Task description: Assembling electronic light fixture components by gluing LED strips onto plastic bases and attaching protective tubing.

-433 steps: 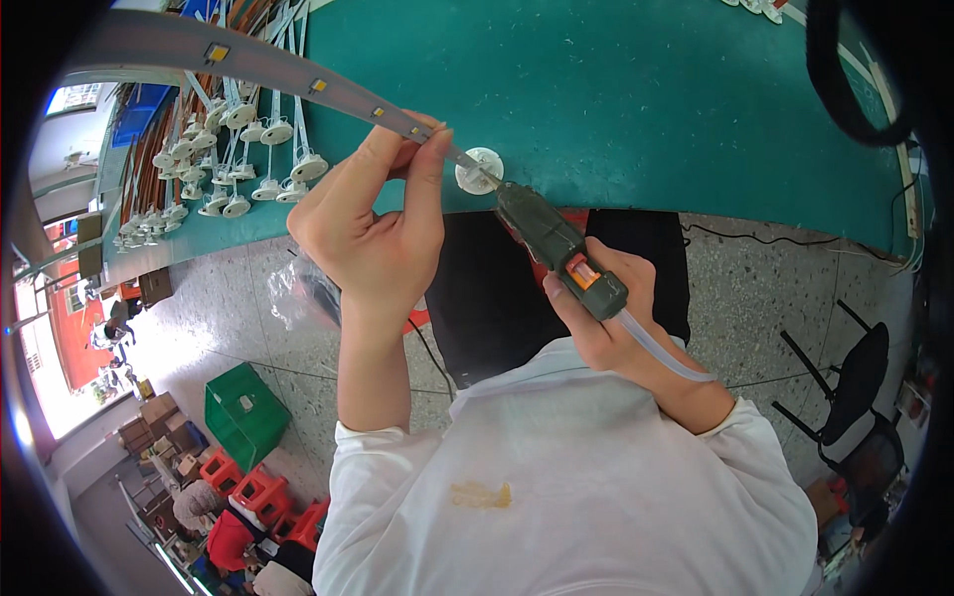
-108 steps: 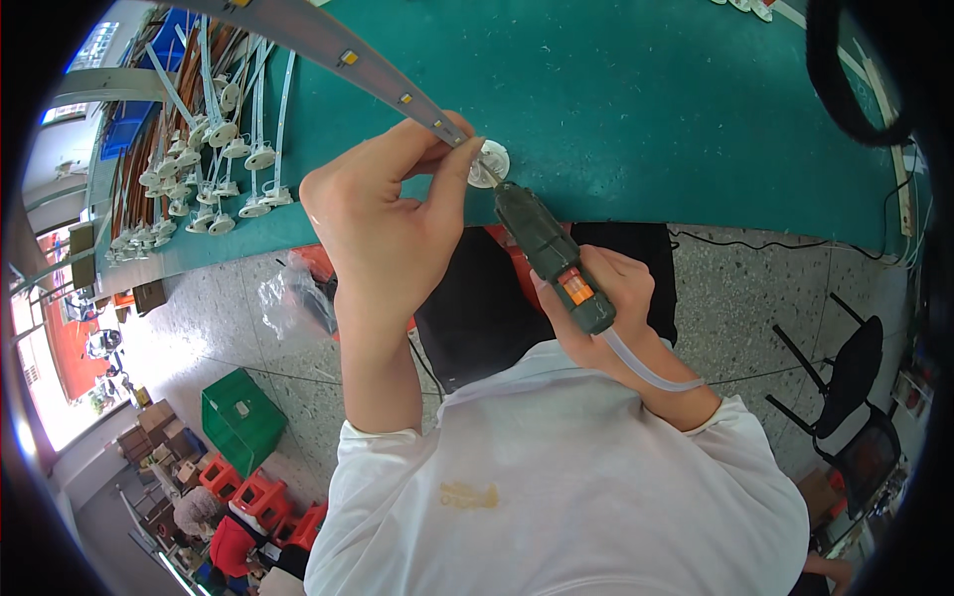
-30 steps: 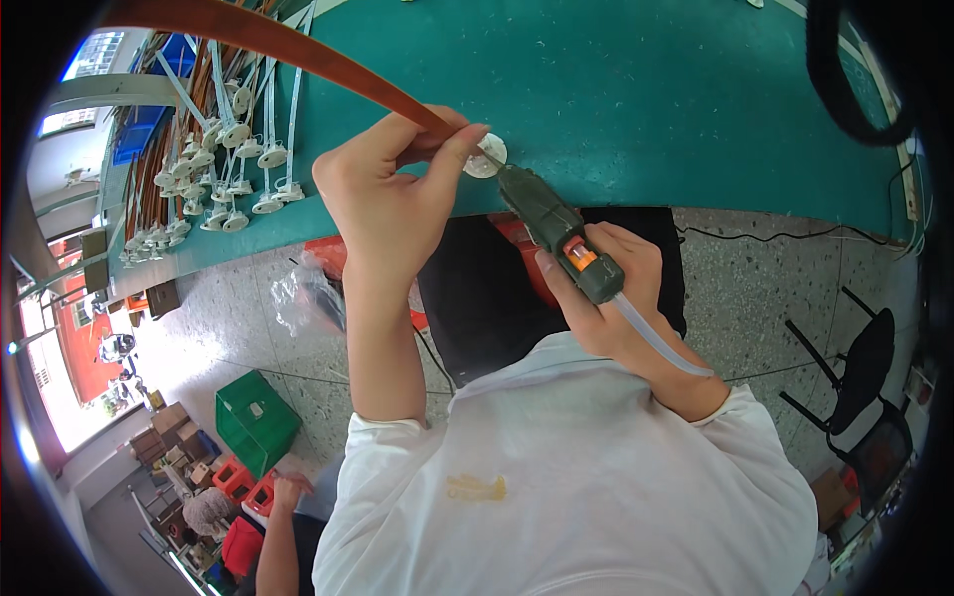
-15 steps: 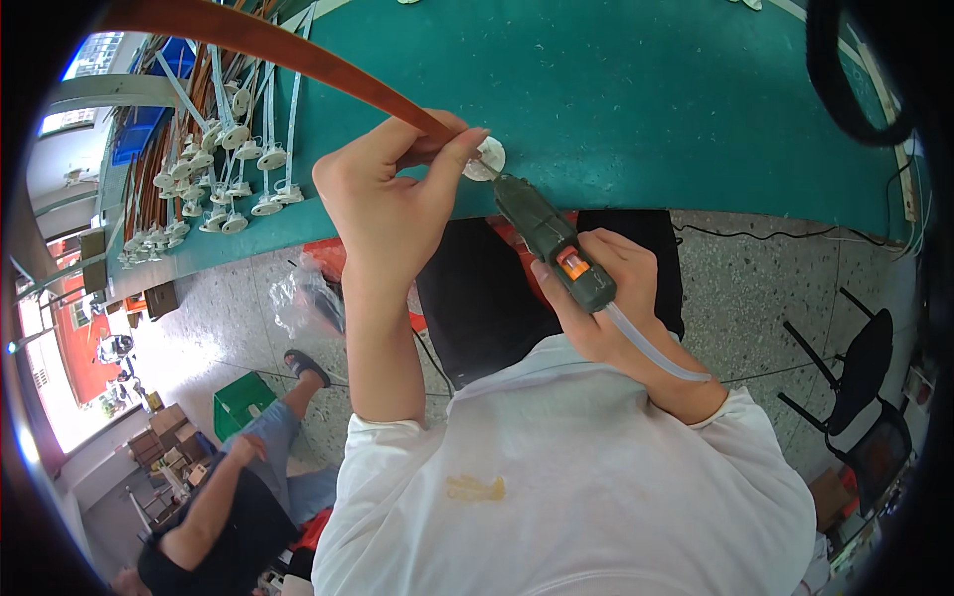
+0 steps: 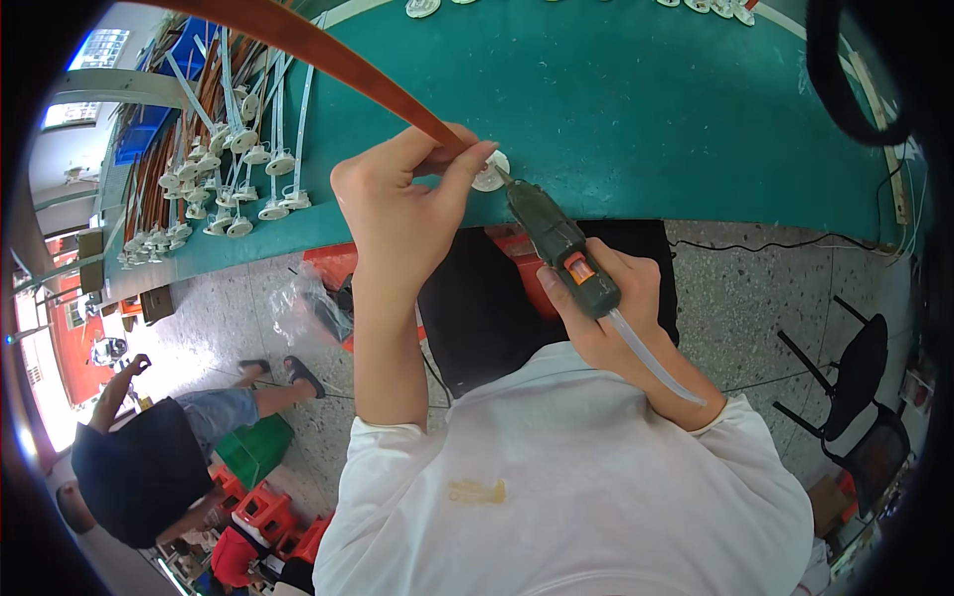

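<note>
Between the pinched fingers of my left hand [image 5: 409,194] is the lower end of a long, flat orange-brown strip [image 5: 338,68], which runs up to the far left. A small round white disc [image 5: 490,173] sits at that end, partly hidden by my fingertips. My right hand [image 5: 624,303] is wrapped around a dark green hot glue gun [image 5: 556,238] with an orange switch. Its nozzle tip points at the disc and looks to touch it or nearly so. A clear glue stick [image 5: 651,363] trails from the gun's back over my wrist.
On the green table [image 5: 636,119], many strips with white round ends [image 5: 234,139] lie heaped at the left. More white discs [image 5: 696,5] line the far edge. A person in dark clothes [image 5: 149,462] is at the lower left; black chairs [image 5: 855,397] stand at right.
Both hands, the strip and the glue gun have shifted slightly right and down in the picture. Discs at the table's far edge show more. The other person has moved left and raised an arm.
</note>
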Motion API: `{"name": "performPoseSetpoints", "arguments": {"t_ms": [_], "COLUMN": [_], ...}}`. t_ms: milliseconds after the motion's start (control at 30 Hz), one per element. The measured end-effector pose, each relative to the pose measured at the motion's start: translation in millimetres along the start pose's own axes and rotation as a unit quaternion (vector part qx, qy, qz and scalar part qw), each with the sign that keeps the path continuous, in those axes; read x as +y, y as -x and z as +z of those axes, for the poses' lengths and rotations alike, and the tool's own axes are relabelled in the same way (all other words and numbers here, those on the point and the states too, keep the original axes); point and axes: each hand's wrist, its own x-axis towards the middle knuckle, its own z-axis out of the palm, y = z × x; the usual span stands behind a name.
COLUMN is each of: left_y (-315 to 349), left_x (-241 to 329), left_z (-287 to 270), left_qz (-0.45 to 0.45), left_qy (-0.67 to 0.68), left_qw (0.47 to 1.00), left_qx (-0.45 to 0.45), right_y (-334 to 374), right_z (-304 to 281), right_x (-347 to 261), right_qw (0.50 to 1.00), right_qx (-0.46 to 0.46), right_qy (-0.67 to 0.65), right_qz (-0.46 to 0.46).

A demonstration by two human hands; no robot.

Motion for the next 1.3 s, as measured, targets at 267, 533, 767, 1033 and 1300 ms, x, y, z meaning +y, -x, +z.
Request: {"name": "performPoseSetpoints", "arguments": {"t_ms": [267,533,767,1033,1300], "left_y": [0.1,-0.8,-0.5,-0.1,-2.1], "left_x": [1.0,2.7,1.3,-0.7,-1.4], "left_z": [-0.2,-1.4,-1.6,2.0,1.1], "left_qz": [0.001,0.003,0.003,0.016,0.005], "left_qy": [-0.011,-0.022,-0.021,-0.008,-0.006], "left_qw": [1.000,1.000,1.000,1.000,1.000], "left_qx": [-0.014,-0.017,-0.018,0.005,-0.014], "right_y": [-0.7,-2.3,-0.2,0.7,-11.5], "right_z": [2.3,2.0,-0.5,-0.8,-14.4], "right_x": [0.5,0.8,0.5,-0.8,-13.7], "right_qw": [1.000,1.000,1.000,1.000,0.993], "right_qx": [-0.005,0.006,-0.015,-0.002,-0.026], "right_qy": [0.000,0.007,0.021,0.023,0.111], "right_qz": [-0.005,-0.012,0.009,0.003,-0.006]}}
